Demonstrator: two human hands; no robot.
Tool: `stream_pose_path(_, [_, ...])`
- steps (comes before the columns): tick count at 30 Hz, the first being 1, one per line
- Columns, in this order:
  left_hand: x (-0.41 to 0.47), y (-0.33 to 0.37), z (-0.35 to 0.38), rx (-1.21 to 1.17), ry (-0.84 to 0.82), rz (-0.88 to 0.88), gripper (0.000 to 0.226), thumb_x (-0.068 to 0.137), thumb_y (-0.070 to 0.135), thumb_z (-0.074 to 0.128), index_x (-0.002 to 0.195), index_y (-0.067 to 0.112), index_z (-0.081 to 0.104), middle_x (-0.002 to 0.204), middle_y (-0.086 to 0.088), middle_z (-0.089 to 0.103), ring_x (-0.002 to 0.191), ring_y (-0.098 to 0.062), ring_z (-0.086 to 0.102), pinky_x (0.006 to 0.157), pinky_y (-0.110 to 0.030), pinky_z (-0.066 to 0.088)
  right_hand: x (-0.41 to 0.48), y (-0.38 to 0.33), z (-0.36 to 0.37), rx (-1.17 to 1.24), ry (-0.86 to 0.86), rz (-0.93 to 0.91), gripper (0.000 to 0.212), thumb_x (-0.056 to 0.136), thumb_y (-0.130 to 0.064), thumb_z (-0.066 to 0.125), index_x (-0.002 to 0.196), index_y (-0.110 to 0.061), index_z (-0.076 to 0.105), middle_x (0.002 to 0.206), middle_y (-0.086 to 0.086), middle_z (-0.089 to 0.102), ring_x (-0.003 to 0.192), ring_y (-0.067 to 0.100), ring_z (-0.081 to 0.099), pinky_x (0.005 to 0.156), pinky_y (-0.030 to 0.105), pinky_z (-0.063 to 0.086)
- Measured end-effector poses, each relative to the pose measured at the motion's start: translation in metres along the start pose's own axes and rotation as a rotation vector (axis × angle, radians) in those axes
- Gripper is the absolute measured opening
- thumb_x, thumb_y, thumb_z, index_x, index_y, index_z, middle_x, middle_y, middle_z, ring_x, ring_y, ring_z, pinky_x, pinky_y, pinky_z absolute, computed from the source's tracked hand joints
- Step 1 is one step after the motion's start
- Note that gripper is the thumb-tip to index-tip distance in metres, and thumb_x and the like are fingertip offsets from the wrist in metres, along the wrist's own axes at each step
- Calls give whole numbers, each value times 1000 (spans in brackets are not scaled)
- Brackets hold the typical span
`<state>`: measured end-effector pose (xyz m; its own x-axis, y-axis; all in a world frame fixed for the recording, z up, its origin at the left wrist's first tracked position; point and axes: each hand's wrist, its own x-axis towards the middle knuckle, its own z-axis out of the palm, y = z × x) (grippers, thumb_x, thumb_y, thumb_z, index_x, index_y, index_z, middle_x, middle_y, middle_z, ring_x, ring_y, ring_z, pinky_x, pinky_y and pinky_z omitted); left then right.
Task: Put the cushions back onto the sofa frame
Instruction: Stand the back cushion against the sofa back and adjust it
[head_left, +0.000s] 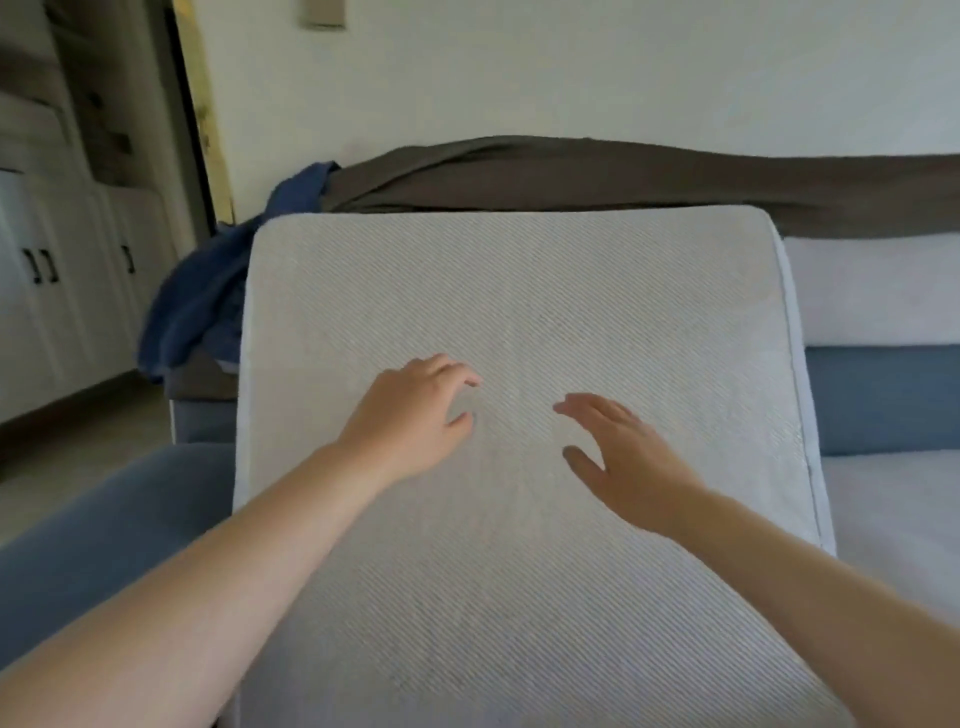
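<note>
2 empty hands, left hand (410, 421), right hand (623, 467), perhaps touching cushion (519, 291) (pale, ribbed)

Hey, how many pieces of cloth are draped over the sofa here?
2. A brown cloth lies along the top of the sofa back, and a blue cloth hangs over the far left corner beside the big white cushion. More may be hidden behind that cushion.

Two hands (410, 410) (623, 467), two cushions (519, 312) (872, 286)

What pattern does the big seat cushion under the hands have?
Fine diagonal stripes on the light grey fabric seat cushion, seen in the head view.
</note>
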<state>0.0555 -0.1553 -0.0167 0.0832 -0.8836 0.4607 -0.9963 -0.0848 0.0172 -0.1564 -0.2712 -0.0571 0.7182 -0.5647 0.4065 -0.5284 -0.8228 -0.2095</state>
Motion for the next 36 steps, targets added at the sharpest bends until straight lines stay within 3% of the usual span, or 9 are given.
stream_pose_path(5, [126, -38, 25, 58, 260, 36, 48, 96, 31, 54, 139, 12, 48, 139, -3, 51, 127, -24, 49, 105, -44, 40, 122, 31, -6, -162, 193, -42, 57, 103, -40, 33, 156, -27, 14, 164, -8, 1, 151, 13, -5, 121, 35, 0])
stream_pose_path(8, [182, -60, 39, 94, 412, -21, 51, 96, 33, 50, 142, 10, 44, 149, -8, 40, 139, -29, 36, 111, -49, 33, 178, 49, -6, -170, 228, -15, 58, 104, -40, 23, 156, -26, 2, 163, -6, -11, 149, 13, -17, 122, 37, -9])
stream_pose_path(12, [229, -82, 30, 55, 482, -127, 55, 99, 41, 40, 145, 13, 42, 153, -10, 36, 145, -32, 26, 118, -50, 19, 233, 62, -28, -175, 286, -5, 54, 105, -38, 22, 157, -31, 6, 164, -5, -3, 150, 14, -13, 121, 38, -12])
stream_pose_path(15, [250, -87, 13, 46, 419, -174, 50, 96, 45, 37, 133, 16, 55, 129, -8, 57, 126, -33, 47, 116, -49, 22, 268, 60, -49, -155, 254, 41, 52, 105, -37, 26, 156, -29, 15, 163, -3, 14, 151, 18, 1, 122, 43, -6])
stream_pose_path(18, [253, -88, -5, 8, 339, -206, 45, 93, 44, 41, 123, 16, 62, 109, -7, 60, 106, -34, 54, 108, -47, 30, 280, 49, -62, -156, 214, 78, 48, 102, -38, 31, 148, -24, 35, 144, -2, 41, 141, 20, 28, 122, 47, 6])
stream_pose_path(21, [243, -86, -23, -10, 211, -173, 46, 92, 44, 41, 125, 19, 60, 111, -3, 59, 104, -29, 54, 103, -46, 39, 265, 38, -68, -124, 189, 131, 48, 98, -39, 30, 142, -22, 43, 138, -2, 47, 137, 21, 36, 120, 46, 13])
stream_pose_path(27, [223, -65, -65, -79, 9, -210, 51, 93, 47, 41, 134, 18, 53, 126, -3, 54, 121, -27, 49, 110, -49, 33, 244, 16, -111, -118, 1, 183, 49, 98, -43, 33, 142, -23, 40, 141, -1, 48, 139, 22, 36, 118, 47, 13])
stream_pose_path(32, [194, -32, -107, -50, -121, -293, 54, 86, 42, 66, 133, 17, 55, 129, -6, 55, 125, -31, 50, 110, -53, 37, 206, -9, -152, -134, -137, 181, 53, 95, -45, 39, 143, -22, 39, 144, 1, 47, 139, 24, 39, 115, 52, 22])
stream_pose_path(36, [163, -7, -153, -25, -228, -314, 63, 78, 53, 68, 131, 21, 57, 128, -4, 56, 123, -28, 51, 108, -50, 39, 171, -34, -191, -129, -203, 186, 49, 96, -44, 31, 139, -24, 44, 141, 1, 52, 133, 24, 47, 110, 50, 26])
